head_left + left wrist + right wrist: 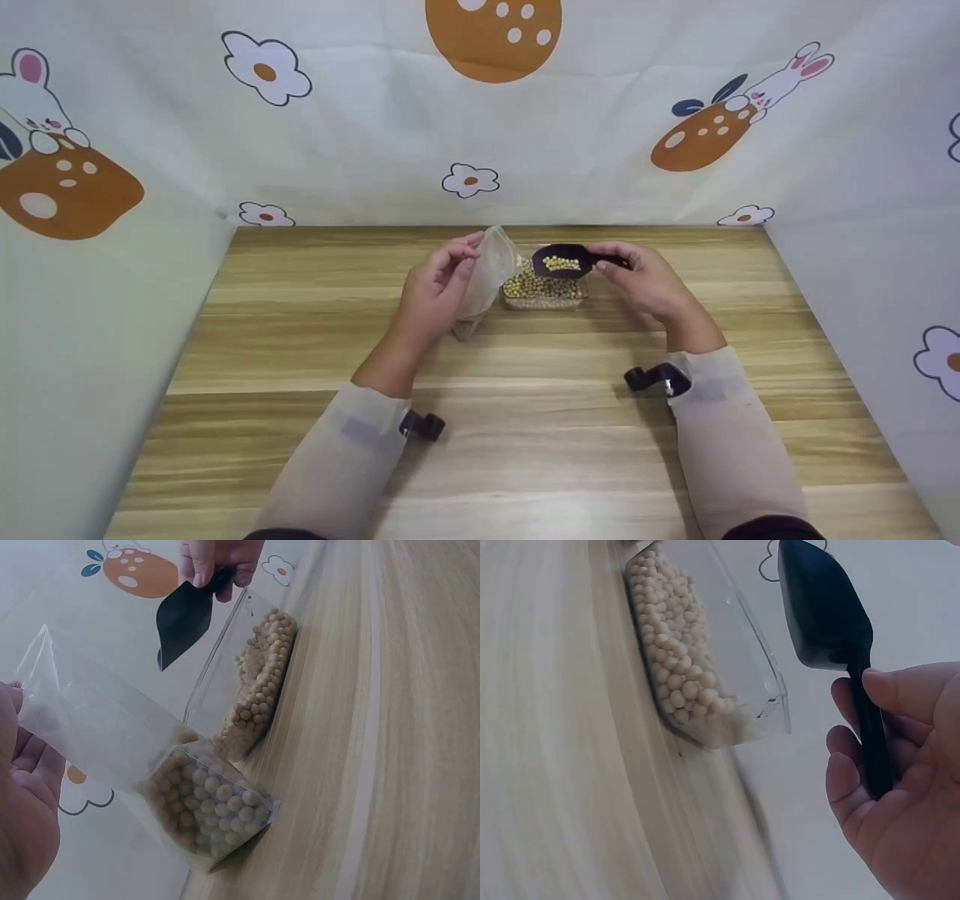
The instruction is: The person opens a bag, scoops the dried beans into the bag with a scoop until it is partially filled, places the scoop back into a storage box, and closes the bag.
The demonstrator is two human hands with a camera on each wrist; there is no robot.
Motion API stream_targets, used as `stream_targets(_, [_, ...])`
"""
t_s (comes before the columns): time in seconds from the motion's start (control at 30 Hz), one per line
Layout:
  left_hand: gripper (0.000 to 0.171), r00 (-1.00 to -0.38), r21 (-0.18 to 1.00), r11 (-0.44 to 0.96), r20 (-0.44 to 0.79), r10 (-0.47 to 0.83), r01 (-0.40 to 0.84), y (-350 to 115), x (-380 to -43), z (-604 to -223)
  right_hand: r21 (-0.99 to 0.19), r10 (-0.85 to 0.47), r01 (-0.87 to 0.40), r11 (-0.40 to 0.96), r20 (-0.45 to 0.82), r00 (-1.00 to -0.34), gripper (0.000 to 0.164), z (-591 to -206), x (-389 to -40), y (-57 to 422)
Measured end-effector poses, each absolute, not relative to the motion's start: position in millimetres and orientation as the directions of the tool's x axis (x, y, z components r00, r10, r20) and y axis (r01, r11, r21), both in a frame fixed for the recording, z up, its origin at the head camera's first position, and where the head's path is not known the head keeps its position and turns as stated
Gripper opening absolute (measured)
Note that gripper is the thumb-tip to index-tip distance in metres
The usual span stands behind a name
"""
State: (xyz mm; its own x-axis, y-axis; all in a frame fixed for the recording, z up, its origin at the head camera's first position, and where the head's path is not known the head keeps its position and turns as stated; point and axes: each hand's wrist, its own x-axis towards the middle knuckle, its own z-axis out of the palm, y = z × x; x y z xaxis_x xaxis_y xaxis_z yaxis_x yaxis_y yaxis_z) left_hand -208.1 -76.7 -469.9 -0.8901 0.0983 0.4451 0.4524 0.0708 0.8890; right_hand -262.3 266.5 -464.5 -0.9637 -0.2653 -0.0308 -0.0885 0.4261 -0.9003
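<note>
Black scoop (829, 619), with yellow beans (561, 263) in its bowl, hangs over a clear container (545, 303) part filled with beans on the wooden table (525, 427). Just beside the container, a translucent bag (112, 712) holding more beans hides its near end in the left wrist view; the left hand (435, 289) pinches its top. Right hand (646, 279) grips the scoop's handle, the bowl beyond its fingertips, pointing bagward

Bag (489, 279) on table (525, 420), left of container (546, 301); beans (534, 285) in both; scoop (561, 250) above container, beans inside.
</note>
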Motion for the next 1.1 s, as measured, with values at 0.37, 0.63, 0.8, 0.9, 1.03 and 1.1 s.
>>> stream_targets(0.37, [0.019, -0.887, 0.885, 0.076, 0.452, 0.097, 0.459, -77, -208, -471, -0.898, -0.218, -0.158, 0.411, 0.072, -0.973, 0.033, -438, -250, 259])
stream_targets(0.63, [0.02, -0.887, 0.886, 0.058, 0.454, 0.09, 0.459, -77, -209, -471, -0.863, -0.263, -0.256, 0.435, 0.15, -0.953, 0.031, -411, -235, 238])
stream_targets(0.8, [0.018, -0.885, 0.885, 0.054, 0.458, 0.084, 0.463, -77, -209, -471, -0.788, -0.313, -0.328, 0.521, 0.181, -0.932, 0.03, -397, -233, 219])
stream_targets(0.9, [0.016, -0.883, 0.883, 0.051, 0.463, 0.081, 0.467, -77, -208, -470, -0.717, -0.336, -0.369, 0.591, 0.198, -0.921, 0.03, -388, -233, 207])
stream_targets(1.03, [0.016, -0.883, 0.884, 0.036, 0.462, 0.082, 0.465, -77, -208, -470, -0.616, -0.381, -0.431, 0.659, 0.221, -0.898, 0.03, -377, -232, 193])
stream_targets(1.1, [0.016, -0.884, 0.885, 0.041, 0.46, 0.083, 0.464, -77, -208, -470, -0.575, -0.401, -0.457, 0.679, 0.23, -0.886, 0.03, -373, -231, 188])
